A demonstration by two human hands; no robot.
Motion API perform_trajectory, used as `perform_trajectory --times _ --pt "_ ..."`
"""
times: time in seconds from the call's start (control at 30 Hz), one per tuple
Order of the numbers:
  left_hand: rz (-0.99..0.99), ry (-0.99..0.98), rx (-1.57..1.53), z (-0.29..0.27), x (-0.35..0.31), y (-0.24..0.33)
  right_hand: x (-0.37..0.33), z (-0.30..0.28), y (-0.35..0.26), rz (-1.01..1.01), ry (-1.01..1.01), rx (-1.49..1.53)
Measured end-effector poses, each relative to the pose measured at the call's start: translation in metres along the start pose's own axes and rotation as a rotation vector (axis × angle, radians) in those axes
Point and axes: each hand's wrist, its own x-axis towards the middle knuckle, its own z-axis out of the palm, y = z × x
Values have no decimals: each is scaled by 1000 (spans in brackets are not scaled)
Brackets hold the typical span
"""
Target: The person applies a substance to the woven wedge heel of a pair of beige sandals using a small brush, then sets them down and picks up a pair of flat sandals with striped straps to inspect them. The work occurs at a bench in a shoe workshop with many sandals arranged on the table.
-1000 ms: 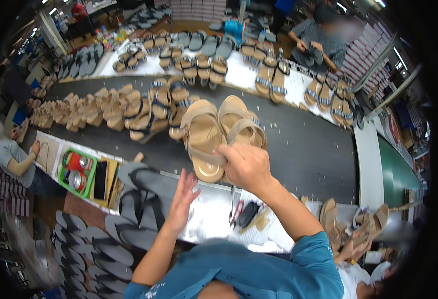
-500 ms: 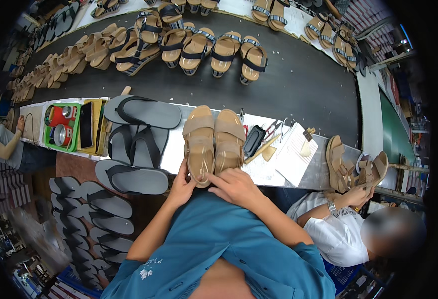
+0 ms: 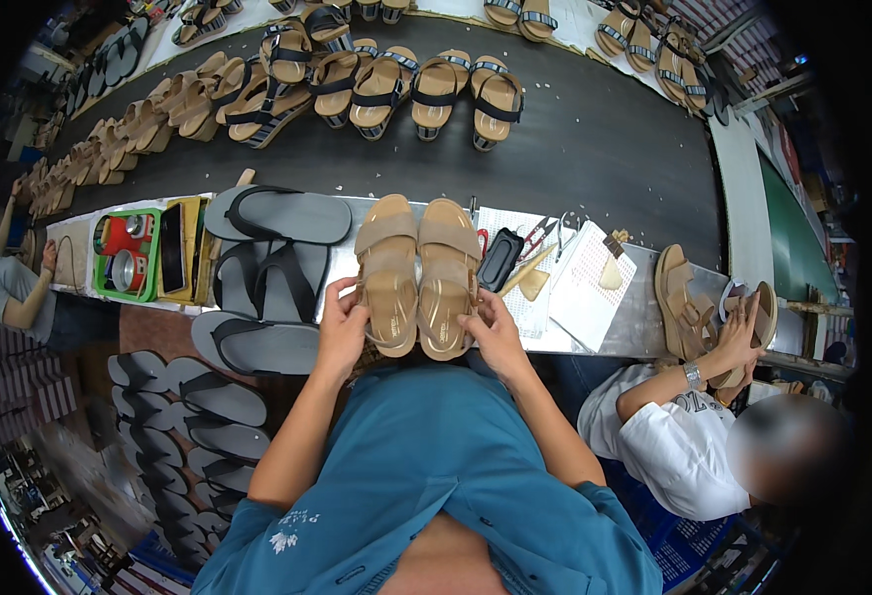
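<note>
A pair of tan strapped sandals lies side by side at the bench edge in front of me, toes pointing away. My left hand (image 3: 342, 327) grips the left sandal (image 3: 390, 283) by its outer side near the heel, fingers under it. Around the outer heel side of the right sandal (image 3: 447, 288) closes my right hand (image 3: 496, 332), its thumb on the footbed edge. Both footbeds show, and the two sandals nearly touch. Grey flip-flops (image 3: 287, 213) with black straps lie just left of the pair.
A green tray (image 3: 125, 283) with red tins stands at the left. Right of the sandals are a black case (image 3: 501, 260), scissors and papers (image 3: 595, 288). Beyond runs a dark conveyor (image 3: 595, 159) bearing many sandals. A co-worker (image 3: 669, 436) at the right handles another tan sandal (image 3: 682, 307).
My right hand has moved from the left sandal's heel to the right sandal's outer side. The right sandal's heel is now uncovered and level with the left. The co-worker's hands have shifted.
</note>
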Motion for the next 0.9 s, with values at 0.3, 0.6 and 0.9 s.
perform_trajectory --times 0.3,0.6,0.9 --pt "-74 17 -153 -37 -5 -5 16 6 17 59 -35 46" --pt "386 78 216 -5 -18 19 18 7 -11 -66 -5 -44" --pt "264 -276 19 54 -45 94 -51 16 -94 -343 60 -142"
